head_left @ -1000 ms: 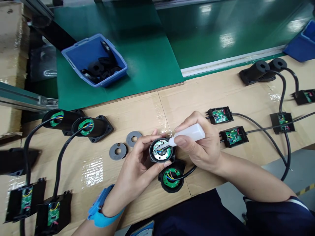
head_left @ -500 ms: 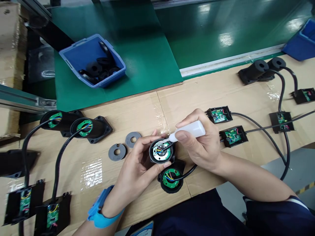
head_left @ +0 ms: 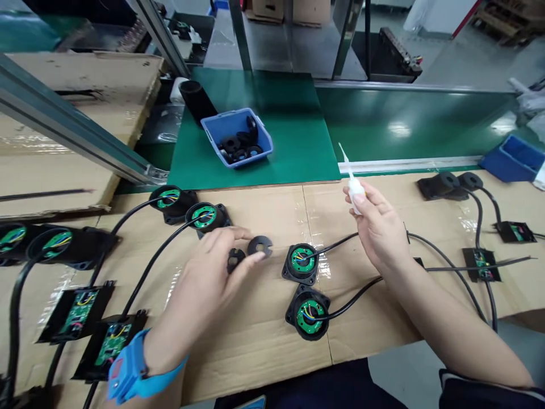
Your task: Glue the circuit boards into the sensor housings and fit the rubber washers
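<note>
While holding a small white squeeze bottle (head_left: 356, 193) in the right hand (head_left: 381, 230), wrapped snugly between thumb and fingers, nozzle (head_left: 346, 161) up and tipped a bit left, also reaching down over the cardboard-covered bench (head_left: 255, 352) with the left hand (head_left: 213, 261); not visibly clamping anything on that side, just spreading thumb and fingers apart; can see a notched dark ring (head_left: 259, 243) right by the fingertips, down at bench level, plus another dark ring (head_left: 235, 259) in the gap of the hand, partly covered; honestly can't tell whether touching either or just hovering; also sporting a blue wristband (head_left: 131, 368) on the left wrist; between the hands, can spot two black housings (head_left: 293, 311) with open ends up, one right behind the other, showing round green boards (head_left: 304, 321) and coloured wires (head_left: 301, 257), trailing black cables (head_left: 355, 294) off toward the right forearm (head_left: 460, 324); over on the left, can make out more black housings (head_left: 219, 217), cabled down to open black boxes (head_left: 59, 309) with smaller green boards (head_left: 79, 311) inside; farther back, can see a blue bin (head_left: 252, 161) holding dark round parts (head_left: 232, 144), parked on a green mat (head_left: 298, 136); way off right, can spot a dark blue bin (head_left: 508, 162), sitting near a pair of black cylinders (head_left: 443, 184).
</note>
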Available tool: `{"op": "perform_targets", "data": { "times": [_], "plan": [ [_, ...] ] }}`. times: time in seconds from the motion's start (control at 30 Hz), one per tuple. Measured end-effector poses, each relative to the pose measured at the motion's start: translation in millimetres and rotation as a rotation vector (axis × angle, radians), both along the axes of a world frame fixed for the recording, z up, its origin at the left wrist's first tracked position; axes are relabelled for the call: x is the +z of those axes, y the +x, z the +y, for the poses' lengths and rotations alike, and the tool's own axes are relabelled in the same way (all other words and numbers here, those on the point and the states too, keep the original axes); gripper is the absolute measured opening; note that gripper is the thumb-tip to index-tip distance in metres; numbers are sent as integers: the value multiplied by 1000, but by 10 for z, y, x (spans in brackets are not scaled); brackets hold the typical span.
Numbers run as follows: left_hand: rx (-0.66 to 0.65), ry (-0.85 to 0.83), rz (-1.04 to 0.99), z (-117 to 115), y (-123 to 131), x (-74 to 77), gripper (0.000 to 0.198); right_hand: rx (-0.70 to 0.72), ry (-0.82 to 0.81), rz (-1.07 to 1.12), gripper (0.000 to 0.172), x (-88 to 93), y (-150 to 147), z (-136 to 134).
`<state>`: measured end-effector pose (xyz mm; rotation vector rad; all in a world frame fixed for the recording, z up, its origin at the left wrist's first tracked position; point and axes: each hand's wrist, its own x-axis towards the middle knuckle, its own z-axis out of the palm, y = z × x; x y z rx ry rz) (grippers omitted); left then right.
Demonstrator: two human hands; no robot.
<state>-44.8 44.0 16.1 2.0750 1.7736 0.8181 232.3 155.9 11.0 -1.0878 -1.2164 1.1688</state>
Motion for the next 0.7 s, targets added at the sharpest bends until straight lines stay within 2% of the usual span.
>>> {"op": "perform_targets", "data": {
  "times": [0.07,0.13,0.2,0.3,0.37,0.43,0.5,0.57,0.6,0.63,0.7],
  "plan": [
    [12,41,162,9,-109,-29,26,73,65,-114,37,-14,-63,247],
    [-50,8,257,31,-143,-90,23,112,91,-172,35,-51,-181,544],
    [-111,-34,283,56,-130,-159,21,118,93,-214,33,-113,-335,855],
    [-116,-32,286,90,-105,-258,20,109,83,-302,32,-231,-554,1261],
    [-119,-29,273,110,-107,-307,18,101,79,-362,33,-288,-649,1447],
    [-129,-25,246,124,-115,-321,17,81,85,-411,37,-288,-686,1521],
    [-94,7,205,119,-111,-277,19,36,105,-438,46,-210,-654,1435],
    [-42,39,109,82,-84,-168,19,9,172,-433,54,-57,-544,1153],
    [-44,44,28,48,-60,-97,19,26,244,-415,51,39,-461,941],
    [-81,45,-65,4,-28,-24,19,83,320,-387,41,139,-362,694],
    [-238,25,-234,-107,61,97,27,165,368,-399,20,323,-127,150]
  ]
}}
